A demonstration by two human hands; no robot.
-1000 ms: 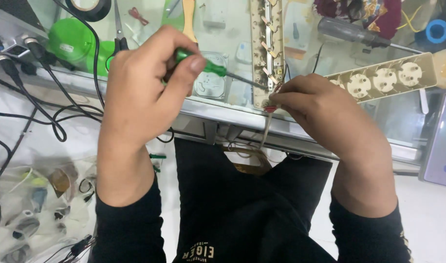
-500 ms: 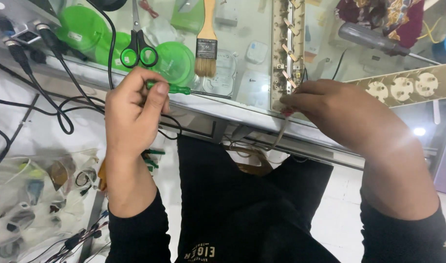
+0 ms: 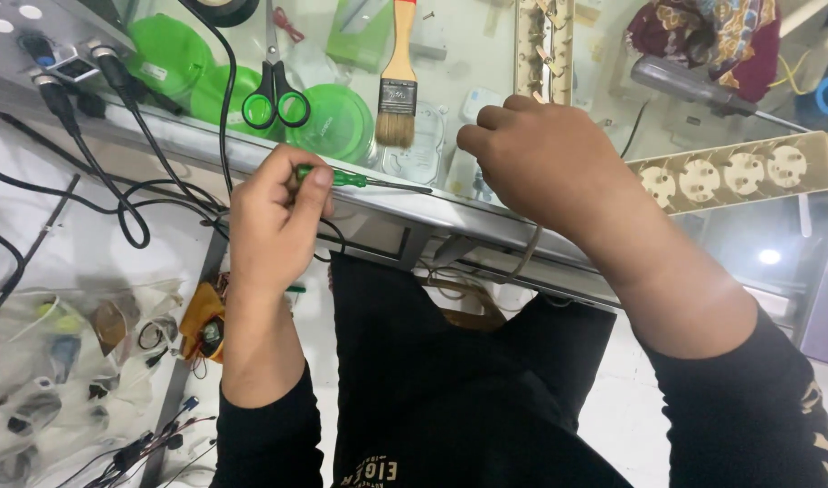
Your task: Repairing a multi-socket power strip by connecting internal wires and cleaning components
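Gripping a slim screwdriver with a translucent green handle (image 3: 331, 176), the left hand (image 3: 271, 221) is closed around the handle's rear end, the thumb lying along the top and the other fingers curled beneath. The handle's front and the thin metal shaft stick out to the right past the thumb tip, running almost level above the metal front edge of the glass-topped counter (image 3: 450, 212); the shaft's tip ends just short of the right hand (image 3: 545, 167) without touching it. The right hand rests knuckles-up on the glass with its fingers curled under; whether they pinch anything cannot be told, since the back of the hand hides them. A thin brownish wire (image 3: 530, 248) hangs down from beneath that hand over the counter edge.

Just beyond the right hand's knuckles, an open cream-coloured strip housing with metal contacts (image 3: 545, 45) stands lengthwise away from the person. To the right lies a long beige plastic socket strip with four round outlets (image 3: 735, 173), angled slightly upward to the right.

Under the glass near the screwdriver's shaft sit clear blister packages (image 3: 423, 158) with pale contents, their printing too small to read. A flat wooden-handled paintbrush with a dark label band on its ferrule (image 3: 398, 86) lies above them, beside green-handled scissors (image 3: 275, 95) and round green plastic lids (image 3: 337, 122). A pale green box (image 3: 364, 32) sits at the far edge.
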